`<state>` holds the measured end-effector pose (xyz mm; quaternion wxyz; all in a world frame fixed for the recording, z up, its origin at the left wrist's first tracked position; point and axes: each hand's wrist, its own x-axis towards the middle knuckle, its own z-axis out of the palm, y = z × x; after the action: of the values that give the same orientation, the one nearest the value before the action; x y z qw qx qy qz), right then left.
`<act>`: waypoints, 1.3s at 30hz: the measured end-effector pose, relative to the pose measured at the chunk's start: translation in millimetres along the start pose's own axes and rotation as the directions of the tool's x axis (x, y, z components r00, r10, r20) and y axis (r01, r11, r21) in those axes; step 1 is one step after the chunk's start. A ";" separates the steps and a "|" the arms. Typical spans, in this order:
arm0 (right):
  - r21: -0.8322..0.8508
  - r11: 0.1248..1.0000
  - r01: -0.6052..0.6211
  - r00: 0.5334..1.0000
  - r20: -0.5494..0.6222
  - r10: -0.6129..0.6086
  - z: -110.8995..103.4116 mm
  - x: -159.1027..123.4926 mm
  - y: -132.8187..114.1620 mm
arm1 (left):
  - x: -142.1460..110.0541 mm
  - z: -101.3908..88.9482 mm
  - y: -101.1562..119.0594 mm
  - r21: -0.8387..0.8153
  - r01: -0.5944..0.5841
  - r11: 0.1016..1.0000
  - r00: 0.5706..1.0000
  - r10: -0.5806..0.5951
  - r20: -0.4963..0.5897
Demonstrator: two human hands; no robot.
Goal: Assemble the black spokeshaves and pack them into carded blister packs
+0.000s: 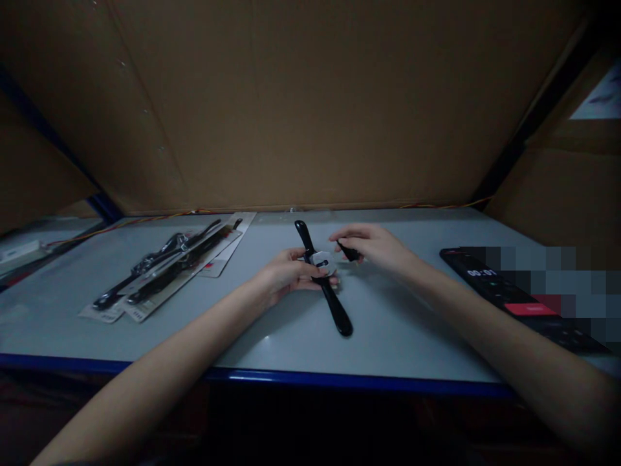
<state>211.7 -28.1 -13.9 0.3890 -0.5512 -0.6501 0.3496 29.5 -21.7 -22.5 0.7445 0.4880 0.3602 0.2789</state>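
Observation:
My left hand [284,275] is closed around the middle of a black two-handled spokeshave [337,310], which it holds at a slant with one handle pointing away and the other toward me. A pale metal blade [321,262] with a dark slot sits at the tool's centre, and my left thumb presses on it. Just right of the tool, my right hand [376,246] pinches a small black piece [348,251], apart from the spokeshave. Its exact kind is hard to make out in the dim light.
On the left of the grey table [402,343] lie several packaged black tools [169,265] in clear plastic on cards. A black device showing a timer [490,278] lies at the right. Brown cardboard [315,110] walls the back, with thin wires [126,223] along its foot.

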 end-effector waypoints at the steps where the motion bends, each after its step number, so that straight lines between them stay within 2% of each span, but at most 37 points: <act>1: 0.016 0.999 0.031 0.999 -0.010 -0.031 -2.8 -0.4 -0.9 | 0.0 0.3 -0.1 -0.003 0.002 1.000 1.000 -0.002 -0.017; 4: 0.030 0.990 0.140 0.989 -0.039 -0.139 -6.9 -3.6 -3.0 | -0.5 2.4 -0.5 0.016 -0.005 1.000 0.999 0.006 -0.051; 7: 0.026 0.985 0.168 0.985 -0.056 -0.166 -6.2 -6.9 -4.2 | -0.8 4.2 -1.4 0.044 -0.033 0.998 0.997 0.036 -0.061; 14: 0.079 0.985 0.153 0.987 -0.051 -0.150 -2.6 -8.4 -6.4 | -0.4 4.8 -3.2 0.070 -0.022 0.997 0.997 0.027 -0.070; 20: 0.094 0.984 0.154 0.987 0.033 -0.157 -1.1 -7.1 -4.2 | -1.6 7.0 -2.9 0.056 -0.035 0.998 0.995 0.040 -0.089; 26: 0.121 0.988 0.099 0.992 0.070 -0.108 3.7 -5.5 -0.7 | -0.8 6.9 -4.1 0.049 -0.031 0.998 0.997 0.035 -0.068; 30: 0.146 0.985 0.092 0.987 0.117 -0.109 7.2 -4.8 2.1 | 2.4 5.4 -2.8 0.021 0.013 1.000 0.998 -0.012 -0.055; 35: 0.120 0.982 0.146 0.982 0.106 -0.159 13.1 -2.8 6.3 | 6.5 2.4 1.3 -0.092 0.166 0.982 0.986 -0.164 0.026; 39: 0.054 0.981 0.184 0.979 0.075 -0.188 20.2 -2.0 10.0 | 5.3 2.5 0.3 -0.105 0.163 0.981 0.984 -0.155 0.086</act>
<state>198.3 -29.1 -32.1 0.4063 -0.4645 -0.7055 0.3486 34.6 -18.8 -23.0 0.8041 0.4256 0.3526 0.2190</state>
